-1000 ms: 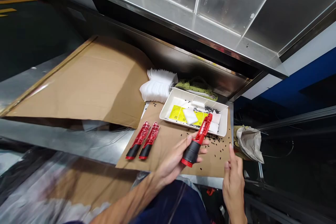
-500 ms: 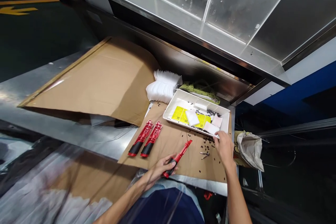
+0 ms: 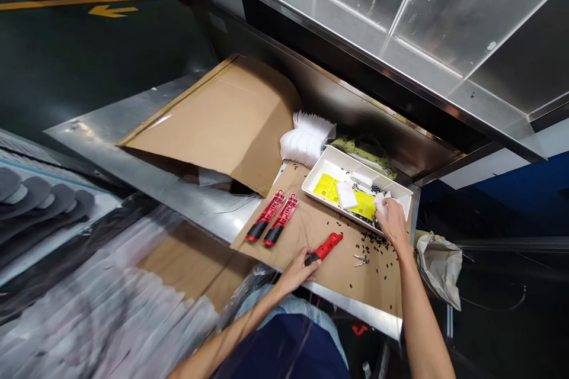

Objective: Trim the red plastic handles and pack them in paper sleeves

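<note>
**You hold one handle and pinch one pad.**
Two red handles (image 3: 271, 217) lie side by side on the cardboard sheet (image 3: 306, 234). Your left hand (image 3: 297, 272) wraps its fingers round a third red handle (image 3: 326, 247) near the front edge. Your right hand (image 3: 393, 225) pinches a white pad (image 3: 381, 204) at the white tray's (image 3: 373, 170) right corner, fingers together.

You had a flat brown cardboard sheet (image 3: 284, 243) lying on the stainless steel bench (image 3: 146, 154), with a larger folded brown cardboard sheet (image 3: 222, 124) behind it to the left. Two red-and-black plastic handles (image 3: 272, 217) lay side by side on the flat sheet's left part. A shallow white plastic tray (image 3: 320, 180) sat at its back right, holding a yellow printed card (image 3: 323, 185). A stack of white pleated paper pieces (image 3: 306, 145) stood just behind the tray's left end. Small black plastic parts (image 3: 377, 243) lay scattered in front of the tray, and a crumpled paper bag (image 3: 439, 269) lay right of the sheet. Your left hand (image 3: 299, 266) was around a third red-and-black plastic handle (image 3: 326, 247) at the sheet's front edge; your right hand (image 3: 391, 222) was at the tray's right end, on a white foam square (image 3: 381, 204).
</note>
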Motion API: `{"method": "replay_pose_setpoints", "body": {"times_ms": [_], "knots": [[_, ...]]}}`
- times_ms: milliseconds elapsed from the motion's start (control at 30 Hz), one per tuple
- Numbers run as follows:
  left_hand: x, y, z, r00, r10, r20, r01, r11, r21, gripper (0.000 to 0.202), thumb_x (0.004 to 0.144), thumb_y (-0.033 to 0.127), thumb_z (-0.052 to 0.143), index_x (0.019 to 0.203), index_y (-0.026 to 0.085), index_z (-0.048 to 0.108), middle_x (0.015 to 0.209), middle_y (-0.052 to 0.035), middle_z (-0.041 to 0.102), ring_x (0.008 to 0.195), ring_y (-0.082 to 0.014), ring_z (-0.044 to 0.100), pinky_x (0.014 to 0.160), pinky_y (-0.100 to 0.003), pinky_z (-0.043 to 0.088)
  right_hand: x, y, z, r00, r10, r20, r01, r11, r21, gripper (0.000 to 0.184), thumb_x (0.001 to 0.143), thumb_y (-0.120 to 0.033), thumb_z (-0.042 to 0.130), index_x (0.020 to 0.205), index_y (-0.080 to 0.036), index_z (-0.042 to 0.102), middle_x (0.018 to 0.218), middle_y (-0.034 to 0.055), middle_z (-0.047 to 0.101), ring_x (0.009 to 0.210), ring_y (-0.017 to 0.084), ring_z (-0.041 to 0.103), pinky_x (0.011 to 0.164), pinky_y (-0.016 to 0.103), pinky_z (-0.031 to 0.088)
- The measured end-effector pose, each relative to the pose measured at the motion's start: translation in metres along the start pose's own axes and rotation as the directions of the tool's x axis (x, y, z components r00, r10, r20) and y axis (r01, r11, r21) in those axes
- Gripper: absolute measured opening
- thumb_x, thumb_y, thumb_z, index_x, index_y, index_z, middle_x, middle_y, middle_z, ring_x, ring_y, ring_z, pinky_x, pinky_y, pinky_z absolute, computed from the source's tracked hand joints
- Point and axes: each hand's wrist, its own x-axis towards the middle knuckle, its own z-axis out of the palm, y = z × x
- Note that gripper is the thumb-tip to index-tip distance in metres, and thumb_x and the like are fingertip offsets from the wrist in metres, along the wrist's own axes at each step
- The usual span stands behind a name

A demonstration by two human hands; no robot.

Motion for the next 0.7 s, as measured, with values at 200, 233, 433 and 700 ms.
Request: {"method": "replay_pose_setpoints", "body": {"times_ms": [200,233,433,700], "knots": [[-0.007,0.012,0.0,0.992,-0.122,0.016,0.123,0.981,-0.15,0.041,0.086,0.054,0.068,0.096,0.017,0.055,0.076,-0.0058,0.069,0.056,-0.0113,0.058,0.053,-0.02,0.047,-0.092,-0.021,0.031,0.998,-0.056,-0.042,0.066,0.96,0.271,0.043,0.103,-0.04,0.031,0.135,-0.021,0.052,0.123,0.0096,0.067,0.104,0.02,0.067,0.087,0.034,0.055],[-0.008,0.014,0.0,0.991,-0.132,0.024,0.134,0.974,-0.183,0.04,0.089,0.054,0.063,0.095,0.016,0.056,0.074,-0.006,0.068,0.053,-0.0093,0.054,0.051,-0.018,0.046,-0.109,-0.03,0.045,0.996,-0.081,-0.031,0.087,0.952,0.294,0.042,0.104,-0.042,0.035,0.134,-0.022,0.056,0.124,0.0095,0.067,0.109,0.021,0.066,0.092,0.035,0.055],[-0.004,0.017,0.001,0.989,-0.143,0.022,0.144,0.949,-0.28,0.043,0.097,0.058,0.051,0.097,0.016,0.055,0.06,0.0007,0.055,0.04,-0.0045,0.034,0.037,-0.014,0.022,-0.14,-0.067,0.12,0.979,-0.186,-0.083,0.198,0.963,0.184,0.044,0.107,-0.04,0.037,0.142,-0.03,0.061,0.137,0.0135,0.055,0.124,0.025,0.058,0.1,0.043,0.054],[0.006,0.002,-0.005,0.995,-0.09,-0.047,0.077,0.969,-0.236,0.059,0.092,0.072,0.048,0.102,0.015,0.059,0.055,0.0013,0.053,0.039,-0.0042,0.028,0.04,-0.017,0.01,-0.134,-0.073,0.157,0.972,-0.152,-0.18,0.17,0.982,0.088,0.047,0.108,-0.039,0.032,0.144,-0.022,0.059,0.138,0.019,0.045,0.12,0.028,0.059,0.091,0.043,0.058]]}}
